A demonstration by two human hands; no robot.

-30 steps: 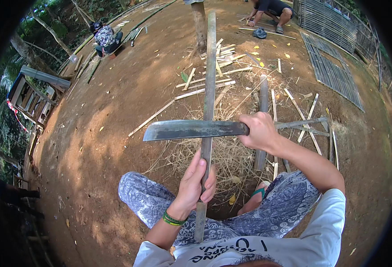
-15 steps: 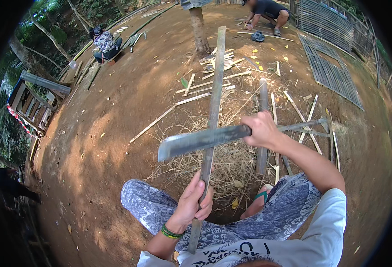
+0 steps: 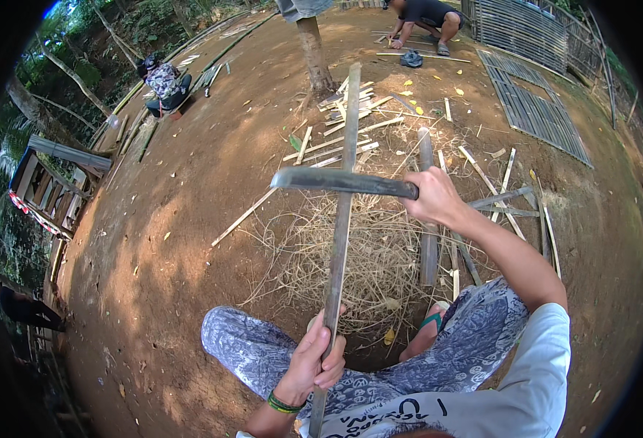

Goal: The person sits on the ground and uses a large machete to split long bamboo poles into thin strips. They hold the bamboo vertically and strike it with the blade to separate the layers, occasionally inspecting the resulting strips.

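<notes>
My left hand (image 3: 312,361) is closed around the lower part of a long bamboo slat (image 3: 341,248), which stands out ahead of me with its low end against my shirt. A machete (image 3: 314,179) is gripped by its dark handle in my right hand (image 3: 432,196). Its blade crosses the slat's upper half and points left, with the blade turned nearly edge-on. Whether the blade touches the slat I cannot tell. Below them a heap of thin bamboo shavings (image 3: 365,255) covers the ground between my bent legs.
A bamboo pole piece (image 3: 428,219) lies right of the shavings, near crossed strips (image 3: 507,196). Cut strips (image 3: 350,109) are piled ahead by a tree trunk (image 3: 312,55). A bamboo panel (image 3: 544,113) lies far right. One person crouches far right, another sits far left.
The machete's tip has swung up and away from me, and its blade has turned from showing its flat side to nearly edge-on. My left hand keeps its hold on the slat.
</notes>
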